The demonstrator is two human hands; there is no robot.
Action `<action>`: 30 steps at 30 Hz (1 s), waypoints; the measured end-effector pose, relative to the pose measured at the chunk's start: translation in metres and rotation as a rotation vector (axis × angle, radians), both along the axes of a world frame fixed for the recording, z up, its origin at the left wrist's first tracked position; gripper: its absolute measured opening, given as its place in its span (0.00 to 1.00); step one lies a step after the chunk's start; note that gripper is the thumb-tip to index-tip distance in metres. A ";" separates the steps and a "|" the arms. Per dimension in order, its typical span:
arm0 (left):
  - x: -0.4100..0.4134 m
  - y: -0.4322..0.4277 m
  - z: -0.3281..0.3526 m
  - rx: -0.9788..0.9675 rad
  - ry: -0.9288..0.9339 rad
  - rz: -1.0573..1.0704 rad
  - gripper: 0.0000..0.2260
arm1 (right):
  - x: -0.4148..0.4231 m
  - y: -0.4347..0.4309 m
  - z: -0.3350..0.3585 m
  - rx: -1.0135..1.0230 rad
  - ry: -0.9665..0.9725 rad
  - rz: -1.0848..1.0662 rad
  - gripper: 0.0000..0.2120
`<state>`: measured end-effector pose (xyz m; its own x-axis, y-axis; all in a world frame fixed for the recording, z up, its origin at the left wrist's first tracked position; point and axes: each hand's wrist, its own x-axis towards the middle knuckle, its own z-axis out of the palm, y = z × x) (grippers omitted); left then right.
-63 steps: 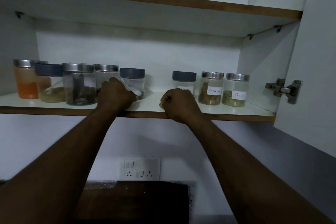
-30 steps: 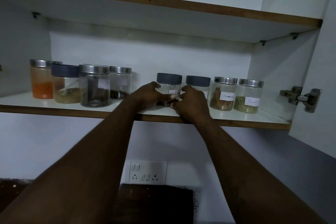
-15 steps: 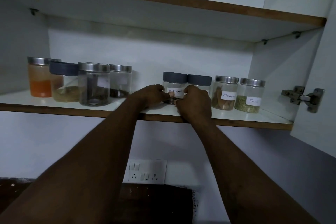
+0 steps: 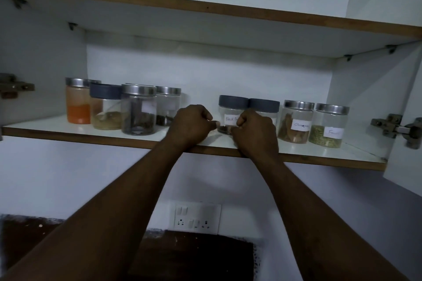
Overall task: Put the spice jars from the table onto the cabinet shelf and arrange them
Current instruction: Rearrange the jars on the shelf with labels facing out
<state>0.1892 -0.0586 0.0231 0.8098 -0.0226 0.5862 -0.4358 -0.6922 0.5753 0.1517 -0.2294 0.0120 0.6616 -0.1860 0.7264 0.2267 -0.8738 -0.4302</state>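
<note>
Both hands are up at the shelf, centre of frame. The left hand (image 4: 190, 124) is curled, its fingertips against the lower left of the pepper jar (image 4: 231, 107). The right hand (image 4: 254, 131) is curled round the jar's lower right and covers the end of the label, which reads "Black P…". So the jar is pinched low between the two hands, upright on the cabinet shelf (image 4: 45, 123), a little back from the front lip. I judge the step to be arranging, not carrying: the label faces out, and the lid touches that of the second grey-lidded jar (image 4: 265, 106) on its right. Further right stand the cinnamon jar (image 4: 295, 121) and the fennel jar (image 4: 328, 126), close together, labels out. Next move, as I read it: release and draw both hands straight back without tipping the jar. Then turn to the left cluster (image 4: 138, 112), four jars bunched and overlapping at left of centre, none showing a label I can read. For room, there is a gap in the row behind the left hand, between that cluster and the pepper jar, so jars could slide rightward into line. For limits, the shelf's front lip sits under the wrists, and the upper shelf (image 4: 205, 9) clears the lids well. The door hinge (image 4: 392, 129) is on the right wall past the fennel jar. The tabletop is not in view, so I cannot say whether jars remain there.
</note>
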 end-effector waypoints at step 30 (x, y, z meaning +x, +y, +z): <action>-0.011 0.079 0.018 -0.220 0.257 -0.121 0.28 | 0.023 0.069 0.014 0.296 0.266 0.412 0.45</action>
